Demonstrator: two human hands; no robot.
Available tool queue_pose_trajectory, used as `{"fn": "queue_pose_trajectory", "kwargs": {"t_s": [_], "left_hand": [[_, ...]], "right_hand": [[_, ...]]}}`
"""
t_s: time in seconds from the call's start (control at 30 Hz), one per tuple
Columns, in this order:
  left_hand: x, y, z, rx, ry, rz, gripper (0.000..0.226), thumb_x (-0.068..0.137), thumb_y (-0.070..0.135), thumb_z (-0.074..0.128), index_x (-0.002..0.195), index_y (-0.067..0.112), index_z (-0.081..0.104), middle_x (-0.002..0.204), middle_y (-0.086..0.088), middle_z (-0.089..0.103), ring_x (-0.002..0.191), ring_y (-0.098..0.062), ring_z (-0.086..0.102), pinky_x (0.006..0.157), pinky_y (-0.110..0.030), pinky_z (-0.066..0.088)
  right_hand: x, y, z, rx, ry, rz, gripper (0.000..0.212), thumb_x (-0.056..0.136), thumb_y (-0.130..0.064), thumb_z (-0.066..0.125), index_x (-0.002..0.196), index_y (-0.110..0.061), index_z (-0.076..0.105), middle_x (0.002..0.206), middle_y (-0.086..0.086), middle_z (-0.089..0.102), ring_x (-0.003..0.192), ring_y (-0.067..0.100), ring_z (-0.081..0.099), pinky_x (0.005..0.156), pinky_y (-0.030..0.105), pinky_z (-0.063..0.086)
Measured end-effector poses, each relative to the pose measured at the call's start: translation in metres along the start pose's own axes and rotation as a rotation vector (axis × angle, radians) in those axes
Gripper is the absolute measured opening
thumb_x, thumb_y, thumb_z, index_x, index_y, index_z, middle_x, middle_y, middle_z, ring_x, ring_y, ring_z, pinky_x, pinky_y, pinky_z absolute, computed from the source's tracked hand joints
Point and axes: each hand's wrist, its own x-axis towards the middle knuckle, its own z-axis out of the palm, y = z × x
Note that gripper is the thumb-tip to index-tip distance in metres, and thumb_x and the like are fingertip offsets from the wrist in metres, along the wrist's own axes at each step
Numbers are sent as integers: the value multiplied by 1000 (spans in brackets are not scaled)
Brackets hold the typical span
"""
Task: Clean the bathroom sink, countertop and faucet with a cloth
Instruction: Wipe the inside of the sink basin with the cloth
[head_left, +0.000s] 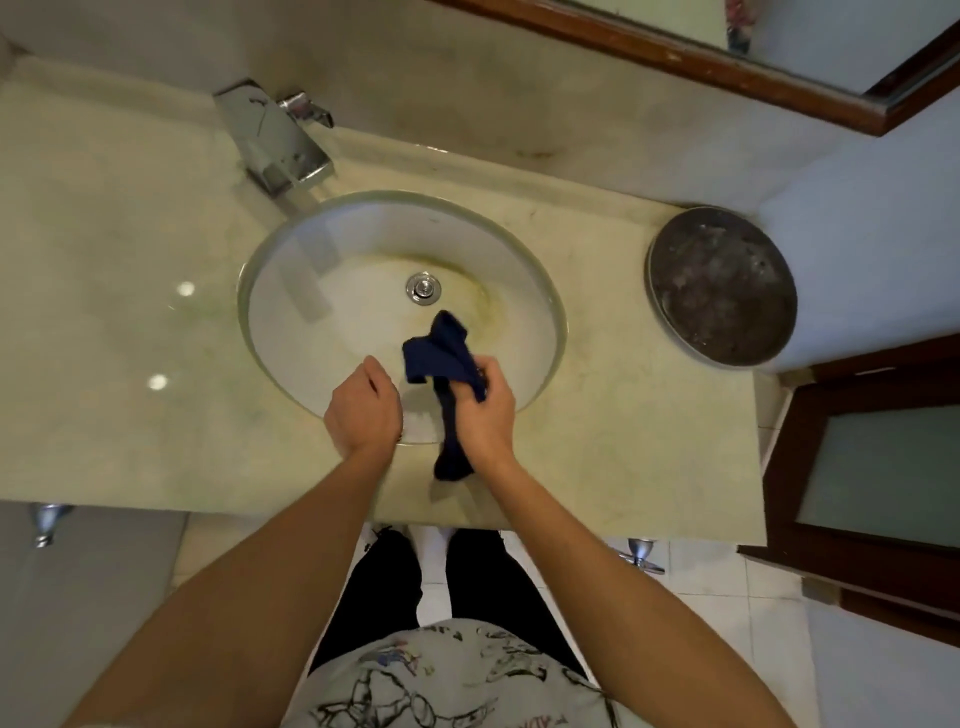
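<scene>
dark blue crumpled cloth (445, 364) frame centre, hanging | round white stained sink (332, 332) | beige marble countertop (104, 322) | chrome square faucet (275, 140) upper left

We see through a single wide-angle camera worn on the head, looking steeply down and slightly forward, so the surface (130, 312) and the round sink (322, 332) fill the middle of the view from close above. The wall with the mirror frame (675, 57) bends across the top edge, while our own torso, legs and the floor (727, 613) sit at the bottom. Both forearms reach up from the lower corners, bringing the hands near the centre, and straight edges curve toward the borders.
</scene>
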Motion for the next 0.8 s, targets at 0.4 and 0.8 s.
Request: {"fn": "queue_pose_trajectory", "kwargs": {"t_s": [0.4, 0.8], "left_hand": [[-5, 3, 2, 144, -61, 70, 60, 106, 39, 21, 62, 9, 50, 60, -10, 58, 59, -36, 58, 68, -46, 54], [0, 6, 7, 187, -70, 58, 55, 106, 41, 30, 62, 10, 41, 56, -7, 50, 55, -35, 53, 65, -41, 48]], "right_hand": [[58, 16, -270, -535, 321, -38, 22, 94, -9, 60, 116, -12, 59, 100, 1, 65, 94, 21, 63, 78, 34, 47], [40, 47, -98, -472, 377, -8, 33, 88, -9, 60, 121, -16, 59, 106, 6, 72, 89, 24, 64, 78, 30, 43]]}}
